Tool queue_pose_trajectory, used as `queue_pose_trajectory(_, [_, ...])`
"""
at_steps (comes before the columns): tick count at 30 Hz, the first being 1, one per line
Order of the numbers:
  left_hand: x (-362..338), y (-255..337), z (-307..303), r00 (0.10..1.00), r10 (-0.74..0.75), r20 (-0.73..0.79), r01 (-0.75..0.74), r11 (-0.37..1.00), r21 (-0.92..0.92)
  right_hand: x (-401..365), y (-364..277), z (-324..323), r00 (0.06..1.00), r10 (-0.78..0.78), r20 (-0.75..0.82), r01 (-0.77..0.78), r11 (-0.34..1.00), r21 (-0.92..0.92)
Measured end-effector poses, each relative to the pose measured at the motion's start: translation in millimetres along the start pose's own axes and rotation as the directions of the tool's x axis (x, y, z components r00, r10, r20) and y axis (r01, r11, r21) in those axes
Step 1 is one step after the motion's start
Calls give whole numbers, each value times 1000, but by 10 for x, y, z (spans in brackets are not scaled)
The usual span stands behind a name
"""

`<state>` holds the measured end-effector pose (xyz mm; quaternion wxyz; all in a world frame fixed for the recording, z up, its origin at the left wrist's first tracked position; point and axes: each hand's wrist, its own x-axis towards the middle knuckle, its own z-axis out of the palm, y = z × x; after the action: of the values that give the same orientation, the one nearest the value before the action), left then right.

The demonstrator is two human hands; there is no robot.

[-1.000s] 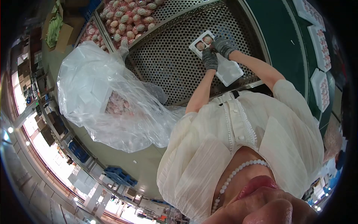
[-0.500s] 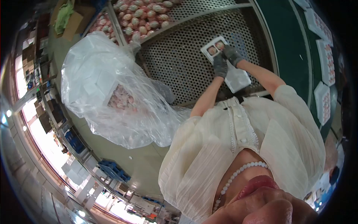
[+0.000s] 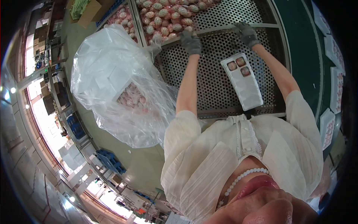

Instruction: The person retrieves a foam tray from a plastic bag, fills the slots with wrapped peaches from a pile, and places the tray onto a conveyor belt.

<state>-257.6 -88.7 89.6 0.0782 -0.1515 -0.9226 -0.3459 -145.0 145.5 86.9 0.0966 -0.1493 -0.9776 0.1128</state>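
Observation:
My left hand (image 3: 191,42), in a grey glove, is at the near edge of a pile of wrapped round items (image 3: 164,18). One pale item shows right at its fingertips; whether they grip it is unclear. My right hand (image 3: 247,34), also gloved, has its fingers apart at the metal divider bar (image 3: 257,25), holding nothing visible. Between my forearms a long white tray (image 3: 249,91) lies at a slant on the perforated metal surface (image 3: 212,80). Three reddish round items sit in compartments at its far end. Neither hand touches the tray.
Left of the work surface stands a large clear plastic bag (image 3: 100,74) with white trays and wrapped items inside. A green belt (image 3: 302,56) runs along the right, with filled white trays (image 3: 336,89) beyond it. A cardboard box (image 3: 89,13) is at the upper left.
Both hands have let go of the tray and moved away, my left to the pile and my right to the divider bar. A third item now shows in the tray. The view has shifted slightly.

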Motion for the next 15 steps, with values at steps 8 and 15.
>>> queue_pose_trajectory(8, [933,-887,341,945,-147,292,12,908,418,703,5,148,837,260,481,-282,959,-29])
queue_pose_trajectory(15, [1170,-938,508,833,-367,415,101,837,537,680,95,242,903,246,352,-277,960,41])
